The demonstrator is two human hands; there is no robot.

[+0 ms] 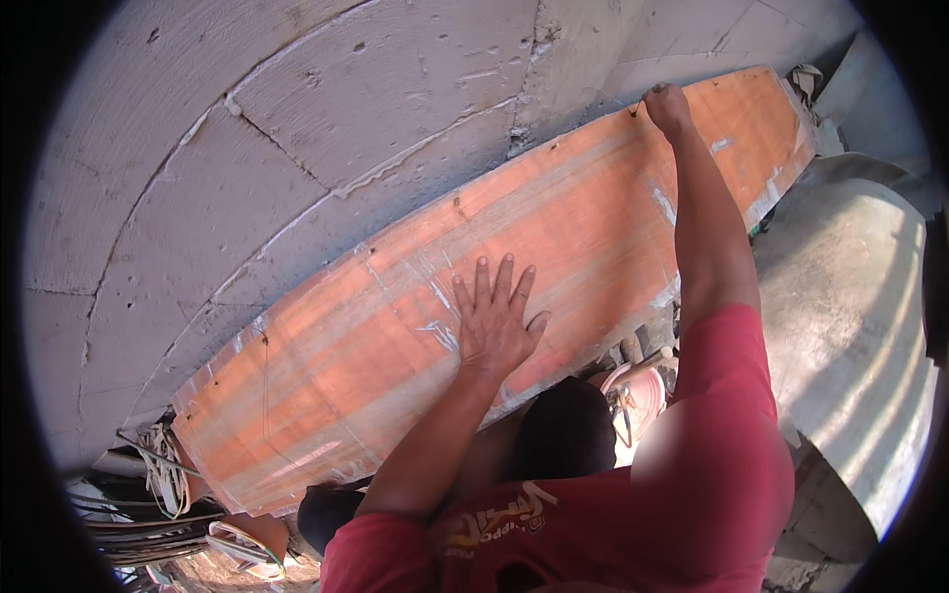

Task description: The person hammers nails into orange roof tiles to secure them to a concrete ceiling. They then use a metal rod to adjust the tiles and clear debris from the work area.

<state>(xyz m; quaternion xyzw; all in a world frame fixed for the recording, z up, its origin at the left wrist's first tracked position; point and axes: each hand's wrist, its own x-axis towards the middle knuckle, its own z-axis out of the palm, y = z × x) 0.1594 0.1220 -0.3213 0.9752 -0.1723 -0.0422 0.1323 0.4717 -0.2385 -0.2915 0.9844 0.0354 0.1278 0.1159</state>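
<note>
A long orange-brown wooden board (583, 232) leans against the block wall, marked with grey smears and scratches. My left hand (494, 331) lies flat on its middle, fingers spread. At the board's upper edge, towards the right, my right hand (667, 109) is closed in a fist. A thin dark strand, seemingly a wire (635, 111), runs from the board's edge to that fist; its end is hidden by the fingers. Another thin strand (265, 385) hangs down the board's left part.
The grey block wall (395, 89) rises behind the board. A bundle of cables (168, 469) and coiled dark hoses (148, 534) lie at the lower left. Beneath the board's lower edge stands a pinkish bucket (647, 388). A large pale curved surface (840, 287) stands at the right.
</note>
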